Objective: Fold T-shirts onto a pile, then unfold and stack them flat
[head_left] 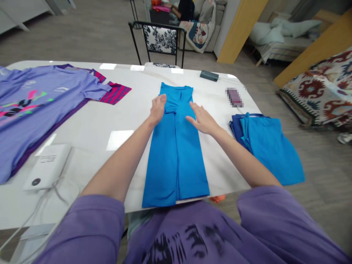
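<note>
A pair of bright blue pants (pixel 189 154) lies lengthwise on the table in front of me, the two legs toward me and the narrower end at the far side. Fabric is bunched in folds near the upper left part. My left hand (pixel 158 109) is closed at the left edge of the pants, its curled fingers on the cloth there; the fingertips are partly hidden. Over the right edge, my right hand (pixel 205 120) is open, fingers stretched out and thumb apart, with nothing in it.
Folded blue clothes (pixel 271 143) are stacked at the table's right edge. Purple and striped shirts (pixel 55 91) spread across the left. A white box with cables (pixel 51 165), a dark case (pixel 209 75) and a blurred phone-like object (pixel 234 97) lie on the white table (pixel 132 110). Beyond stands a chair (pixel 161 38).
</note>
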Motion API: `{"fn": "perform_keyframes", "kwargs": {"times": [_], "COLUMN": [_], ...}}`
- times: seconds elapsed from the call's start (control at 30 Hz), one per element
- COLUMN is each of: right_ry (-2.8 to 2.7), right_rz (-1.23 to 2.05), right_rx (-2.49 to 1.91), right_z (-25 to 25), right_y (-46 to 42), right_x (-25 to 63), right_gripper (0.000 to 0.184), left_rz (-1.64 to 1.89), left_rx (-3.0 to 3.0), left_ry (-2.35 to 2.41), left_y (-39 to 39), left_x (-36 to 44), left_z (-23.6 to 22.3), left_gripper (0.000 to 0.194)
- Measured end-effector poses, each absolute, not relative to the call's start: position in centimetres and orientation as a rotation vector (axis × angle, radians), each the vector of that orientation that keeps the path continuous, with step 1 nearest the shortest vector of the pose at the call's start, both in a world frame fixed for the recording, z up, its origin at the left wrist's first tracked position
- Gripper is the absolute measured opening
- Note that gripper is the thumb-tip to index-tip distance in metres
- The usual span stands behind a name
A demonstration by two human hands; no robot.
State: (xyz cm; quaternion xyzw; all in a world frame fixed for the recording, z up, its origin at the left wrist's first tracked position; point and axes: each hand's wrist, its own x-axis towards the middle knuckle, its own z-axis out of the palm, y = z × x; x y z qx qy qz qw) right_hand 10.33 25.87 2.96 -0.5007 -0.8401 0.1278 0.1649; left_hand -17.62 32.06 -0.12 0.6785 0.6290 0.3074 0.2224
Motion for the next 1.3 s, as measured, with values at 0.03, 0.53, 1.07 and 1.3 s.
{"fn": "perform_keyframes", "kwargs": {"times": [0.03,0.53,1.07,1.3], "right_ry": [-2.446,-2.630,-2.264,-2.581], "right_rz": [0.356,0.528,0.516,0.507], "right_rx": [-1.355,-1.189,-1.217,-1.055], "right_z": [3.4,1.3,2.7,1.5], "right_y": [21.2,-5.1,-5.7,-6.2], "right_x": [10.7,5.2,3.3,3.8], "right_gripper": [0.083,0.024,0.013,0.023], "left_rz": [0.909,0.600,0.792,0.881], "left_rx": [1.872,2.404,2.514,2.431], "left_ry": [1.726,1.186,1.148,1.153], "left_y": [31.2,-6.7,-8.3,-9.3], "left_x": [-18.5,-26.4,-22.1,-23.0], "left_z": [0.4,-0.9,-2.3,-1.7], "left_gripper": [0.074,0.033,0.019,0.010]}}
